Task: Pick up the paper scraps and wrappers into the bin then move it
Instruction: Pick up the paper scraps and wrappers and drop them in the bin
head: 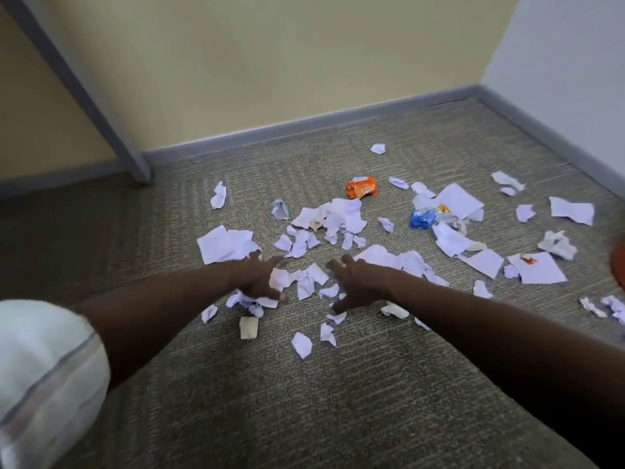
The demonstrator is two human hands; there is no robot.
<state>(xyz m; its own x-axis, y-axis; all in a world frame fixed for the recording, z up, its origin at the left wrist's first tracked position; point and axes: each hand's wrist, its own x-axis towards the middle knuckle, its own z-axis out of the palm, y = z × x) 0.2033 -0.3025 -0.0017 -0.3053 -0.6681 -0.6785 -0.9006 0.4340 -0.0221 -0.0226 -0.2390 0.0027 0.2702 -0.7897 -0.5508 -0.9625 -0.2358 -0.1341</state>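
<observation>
Several torn white paper scraps (307,280) lie scattered over the carpet. Among them are an orange wrapper (361,187), a blue wrapper (421,219) and a clear wrapper (280,208). My left hand (258,277) reaches over the near scraps with fingers spread, touching a few of them. My right hand (355,282) hovers beside it, fingers apart, holding nothing. An orange-brown rim (618,262) shows at the right edge; whether it is the bin, I cannot tell.
Grey-green carpet (304,401) covers the floor. A yellow wall with grey baseboard (304,125) runs behind, a white wall (575,45) stands at right. A grey slanted leg (101,106) meets the floor at back left.
</observation>
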